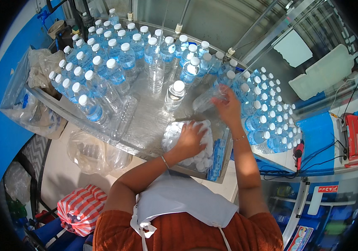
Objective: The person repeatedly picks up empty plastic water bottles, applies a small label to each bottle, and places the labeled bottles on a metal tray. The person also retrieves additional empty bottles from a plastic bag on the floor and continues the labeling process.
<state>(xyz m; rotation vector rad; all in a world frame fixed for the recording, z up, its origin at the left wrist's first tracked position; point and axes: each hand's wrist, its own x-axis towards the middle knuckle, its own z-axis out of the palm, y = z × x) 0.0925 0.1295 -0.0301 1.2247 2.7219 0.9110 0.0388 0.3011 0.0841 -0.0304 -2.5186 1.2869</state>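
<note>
My left hand (pixel 191 138) is over a heap of white bottle caps (pixel 201 163) in a container at the table's near edge, its fingers spread on or just above them. My right hand (pixel 227 102) grips a clear, unlabelled plastic bottle (pixel 204 101), which leans over the metal table (pixel 146 120); its mouth is hard to make out. Between my hands and the back row stands a clear capped bottle (pixel 175 95). Another unlabelled bottle (pixel 156 77) is upright farther back. Beside the caps lies a stack of blue printed labels (pixel 216 161).
Many capped, blue-labelled water bottles (pixel 125 58) crowd the table's left and back. More bottles (pixel 266 116) pack the right counter, near a red-and-black heat gun (pixel 298 152). Clear bottles (pixel 128 114) lie at the left rim. Plastic bags (pixel 86 153) rest below.
</note>
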